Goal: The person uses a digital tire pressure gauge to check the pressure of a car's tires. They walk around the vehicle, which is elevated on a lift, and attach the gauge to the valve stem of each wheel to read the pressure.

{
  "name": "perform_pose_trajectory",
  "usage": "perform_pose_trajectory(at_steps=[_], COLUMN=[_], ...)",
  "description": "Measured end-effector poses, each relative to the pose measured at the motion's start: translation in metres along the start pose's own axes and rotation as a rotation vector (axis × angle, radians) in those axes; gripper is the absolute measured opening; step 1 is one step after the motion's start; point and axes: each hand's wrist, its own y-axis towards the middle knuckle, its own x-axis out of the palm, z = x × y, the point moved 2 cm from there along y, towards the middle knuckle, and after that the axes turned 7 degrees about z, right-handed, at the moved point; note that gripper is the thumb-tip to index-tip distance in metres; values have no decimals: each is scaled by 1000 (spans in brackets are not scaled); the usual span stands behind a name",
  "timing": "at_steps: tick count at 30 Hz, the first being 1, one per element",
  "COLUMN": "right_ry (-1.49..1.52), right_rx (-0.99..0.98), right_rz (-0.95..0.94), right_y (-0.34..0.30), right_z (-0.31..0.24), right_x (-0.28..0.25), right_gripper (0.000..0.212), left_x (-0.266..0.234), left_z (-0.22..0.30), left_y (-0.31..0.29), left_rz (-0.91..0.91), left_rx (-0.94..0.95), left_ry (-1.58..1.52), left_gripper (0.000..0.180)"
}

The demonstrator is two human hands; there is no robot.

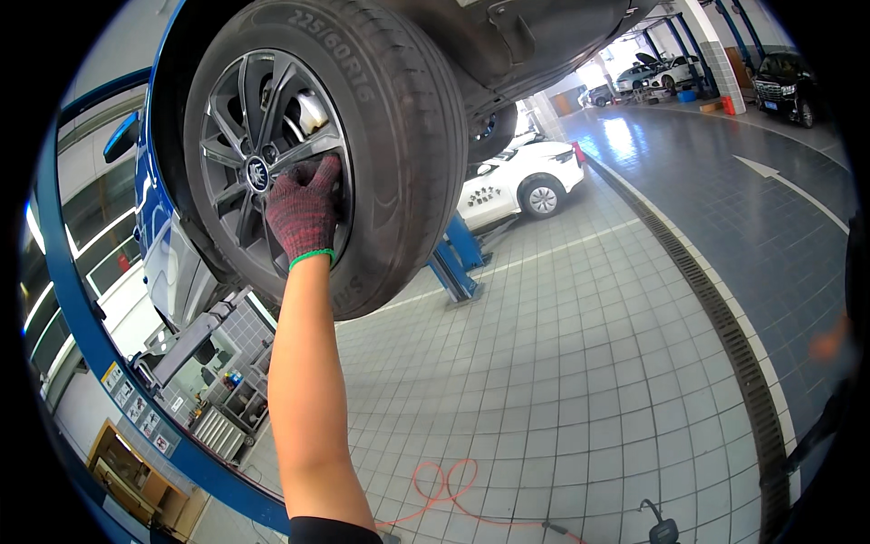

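Note:
My left hand [306, 207], in a dark red and black knitted glove with a green cuff, is closed on the alloy wheel [221, 150], just right of its centre cap [258, 174]. Its fingers curl in at a spoke; the fingertips are partly hidden. A black tyre [399, 136] surrounds the wheel, which hangs under the arch of a raised blue car [156, 195]. Between the spokes a pale brake caliper [313, 112] shows. My right hand is not seen.
A blue lift post [136, 381] curves along the left, near a grey tool cabinet [220, 432]. A red hose [438, 497] lies looped on the tiled floor. Behind stand a white car [517, 177] and another lift post [453, 270]. A drain grate [716, 313] runs along the right.

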Motion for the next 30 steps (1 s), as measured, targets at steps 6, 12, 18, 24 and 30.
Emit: perform_pose_trajectory(at_steps=[6, 12, 18, 24, 30], right_ry=[5, 1, -33, 146, 41], right_rx=[9, -3, -44, 77, -62], right_rz=[1, 12, 15, -40, 87], right_y=[-1, 0, -1, -24, 0], right_z=[-2, 4, 4, -12, 7], right_x=[4, 13, 9, -13, 10], right_gripper=[70, 70, 69, 70, 70], left_x=[9, 5, 1, -7, -3], left_z=[-9, -4, -9, -4, -12], left_y=[0, 2, -6, -4, 0], left_rz=[-24, -29, 4, -94, -35], left_rx=[-47, -20, 122, 92, 211], left_ry=[-45, -5, 1, 60, 14], left_gripper=[49, 47, 44, 44, 42])
